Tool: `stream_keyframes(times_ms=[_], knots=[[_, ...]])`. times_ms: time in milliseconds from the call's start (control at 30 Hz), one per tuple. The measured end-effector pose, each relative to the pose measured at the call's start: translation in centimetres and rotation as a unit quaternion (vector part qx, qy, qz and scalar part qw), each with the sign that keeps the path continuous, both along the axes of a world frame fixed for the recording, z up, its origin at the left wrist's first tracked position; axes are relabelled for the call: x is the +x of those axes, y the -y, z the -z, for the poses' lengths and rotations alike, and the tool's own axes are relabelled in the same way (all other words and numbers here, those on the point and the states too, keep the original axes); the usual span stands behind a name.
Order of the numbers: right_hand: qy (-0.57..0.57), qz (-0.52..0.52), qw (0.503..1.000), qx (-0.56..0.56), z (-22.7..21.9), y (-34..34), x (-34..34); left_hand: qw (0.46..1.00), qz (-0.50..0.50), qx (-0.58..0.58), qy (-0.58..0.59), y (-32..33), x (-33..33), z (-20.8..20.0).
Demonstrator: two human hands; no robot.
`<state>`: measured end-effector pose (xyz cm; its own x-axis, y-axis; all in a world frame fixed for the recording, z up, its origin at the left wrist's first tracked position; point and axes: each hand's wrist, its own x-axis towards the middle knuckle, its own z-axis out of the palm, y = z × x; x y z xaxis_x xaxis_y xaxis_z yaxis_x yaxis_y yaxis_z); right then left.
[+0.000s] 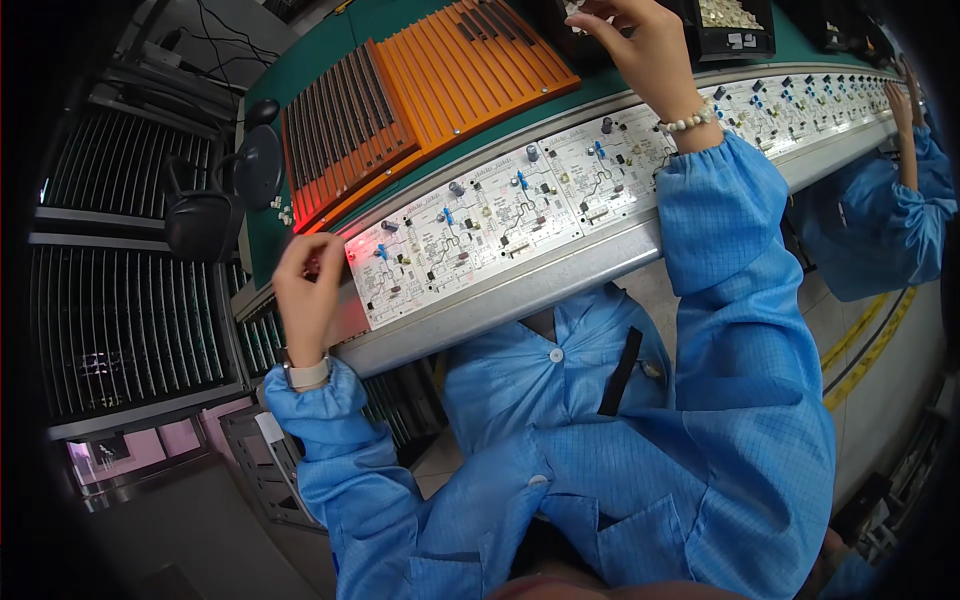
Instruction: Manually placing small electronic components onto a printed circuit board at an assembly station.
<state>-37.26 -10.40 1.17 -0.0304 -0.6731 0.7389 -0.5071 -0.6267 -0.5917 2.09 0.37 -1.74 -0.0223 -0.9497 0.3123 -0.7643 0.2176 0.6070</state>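
A row of white circuit boards (480,232) with blue, dark and yellow-green components lies along a metal rail (520,285) in front of me. At the row's left end my left hand (306,290) is closed, fingers curled together beside the first board under a red glow; what they hold, if anything, is hidden. My right hand (640,38) reaches past the row to the far side, by a dark bin at the upper edge. Its thumb and fingers are pinched near something small and pale, too small to name.
An orange slotted rack (470,75) holding dark strips stands on the green tabletop (315,72) behind the boards. A black bin (735,45) of small pale parts sits at the far right. Slotted metal racks (130,330) stand at left. Another person's hand (900,105) is at right.
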Motion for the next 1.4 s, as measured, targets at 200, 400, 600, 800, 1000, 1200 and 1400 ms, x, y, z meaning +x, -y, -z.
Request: stream_keyframes(times_ms=[200,400,600,800,1000,1200,1400], knots=[[-0.081,-0.003,0.997,-0.019,0.2,-0.1,-0.2,0.987,-0.153,-0.038,-0.019,3.5,12.1,4.6],[-0.127,-0.111,0.984,-0.055,2.2,1.8,-0.5,0.992,-0.087,-0.034,-0.08,7.9,12.1,6.2],[-0.16,-0.129,0.974,0.095,2.1,1.1,1.1,0.994,-0.072,-0.067,-0.048,7.7,12.4,7.5],[-0.059,-0.335,0.911,0.234,0.4,-1.6,3.8,0.975,-0.123,-0.154,-0.105,7.3,11.4,7.7],[-0.372,-0.473,0.767,0.225,-2.6,-6.9,13.2,0.98,-0.133,-0.102,-0.104,6.1,11.0,6.8],[-0.382,-0.415,0.77,0.298,0.3,-7.8,16.1,0.978,-0.138,-0.121,-0.094,6.6,10.8,6.5],[-0.41,-0.403,0.77,0.277,0.4,-8.0,15.7,0.969,-0.132,-0.181,-0.102,7.9,13.3,9.8]])
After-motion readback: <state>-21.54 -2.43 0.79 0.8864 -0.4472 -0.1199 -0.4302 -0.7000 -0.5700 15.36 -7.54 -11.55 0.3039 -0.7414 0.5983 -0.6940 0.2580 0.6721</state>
